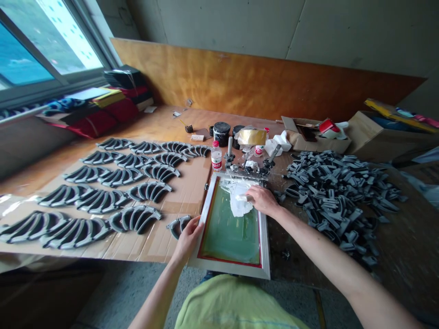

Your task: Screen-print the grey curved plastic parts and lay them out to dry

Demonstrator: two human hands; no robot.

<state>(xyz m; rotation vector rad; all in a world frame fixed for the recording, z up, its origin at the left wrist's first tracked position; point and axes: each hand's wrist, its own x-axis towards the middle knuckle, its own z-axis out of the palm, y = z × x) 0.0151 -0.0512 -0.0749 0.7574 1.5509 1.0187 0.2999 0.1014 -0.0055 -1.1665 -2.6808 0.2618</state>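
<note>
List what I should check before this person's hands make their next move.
1. Left hand at the frame: ok, on its left edge.
2. Right hand at the white material: ok, fingers on it.
3. What that material is: cannot tell.
4. Green panel uncovered: not ok, white covers some of its upper part.
5. Nearby bottle upright: ok, red cap on.
6. Grey parts heap off the panel: ok.

The frame (226, 242) lies between the left fingers (195, 224), at its left edge, and the right forearm. Under the right fingers (253, 191), on its far part, is a wad (240, 208). Beyond those fingers stand clamps (230, 148), a bottle (216, 161) to their left, a tub (221, 133) behind. Left of the left fingers, parts (101, 196) lie in rows on cardboard (187, 196). Right of the right fingers is a heap (338, 196), a box (317, 145) behind it.
</note>
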